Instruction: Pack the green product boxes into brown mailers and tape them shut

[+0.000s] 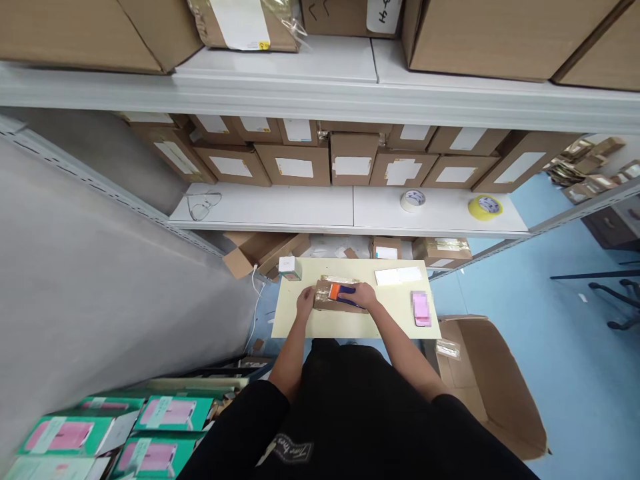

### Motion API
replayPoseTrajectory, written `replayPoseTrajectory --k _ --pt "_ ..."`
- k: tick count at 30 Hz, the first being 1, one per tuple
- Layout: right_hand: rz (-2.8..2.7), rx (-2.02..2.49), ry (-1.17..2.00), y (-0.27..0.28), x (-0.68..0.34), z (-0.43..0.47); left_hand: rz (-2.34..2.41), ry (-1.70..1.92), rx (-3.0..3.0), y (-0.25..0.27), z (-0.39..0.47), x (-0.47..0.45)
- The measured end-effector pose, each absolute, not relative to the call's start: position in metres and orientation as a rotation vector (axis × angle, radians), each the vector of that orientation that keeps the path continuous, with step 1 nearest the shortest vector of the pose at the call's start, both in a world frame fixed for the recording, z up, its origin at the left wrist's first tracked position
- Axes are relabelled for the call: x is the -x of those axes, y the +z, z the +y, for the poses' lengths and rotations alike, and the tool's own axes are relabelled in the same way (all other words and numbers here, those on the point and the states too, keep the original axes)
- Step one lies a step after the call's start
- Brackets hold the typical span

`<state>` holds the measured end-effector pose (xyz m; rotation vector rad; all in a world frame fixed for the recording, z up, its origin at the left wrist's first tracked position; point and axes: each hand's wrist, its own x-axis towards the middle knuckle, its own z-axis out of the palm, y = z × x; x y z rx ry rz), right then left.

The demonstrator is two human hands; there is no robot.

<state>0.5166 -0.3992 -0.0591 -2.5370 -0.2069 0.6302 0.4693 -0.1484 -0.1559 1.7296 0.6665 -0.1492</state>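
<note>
A small cardboard box (pixel 325 303) with shiny clear tape on it lies flat on the pale yellow table (pixel 295 327). My left hand (pixel 305 301) is at the left end of the box, fingers closed on its edge. Over the top of the box, my right hand (pixel 364 296) grips an orange and dark-blue hand tool (pixel 334 291); its exact kind is too small to make out. The orange end points left and rests on or just above the taped surface. Part of the tool is hidden by my right fingers.
A small white and green box (pixel 290 268), white slips (pixel 398 276) and a pink phone-like item (pixel 421 309) lie on the table. Tape rolls (pixel 413 200) and glasses (pixel 203 205) sit on the shelf (pixel 290 205). A large open carton (pixel 505 387) stands right; green boxes (pixel 173 413) lie lower left.
</note>
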Motion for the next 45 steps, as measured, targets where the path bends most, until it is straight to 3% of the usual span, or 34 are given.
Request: replayPoseTrajectory --k 10,24,36,45 --pt "-0.131 2.683 0.778 -0.05 -0.53 -0.398 0.581 -0.294 -1.855 -0.16 -0.161 -0.482" --pt "0.131 2.897 0.896 -0.032 -0.507 -0.562 0.475 -0.435 -2.066 -0.165 -0.16 -0.488" --pt "0.433 2.738 0.912 -0.116 -0.513 -0.442 0.453 -0.425 -2.113 -0.167 -0.158 -0.485" --pt "0.754 2.607 0.773 -0.134 -0.453 -0.509 0.492 -0.367 -2.064 -0.17 -0.162 -0.488"
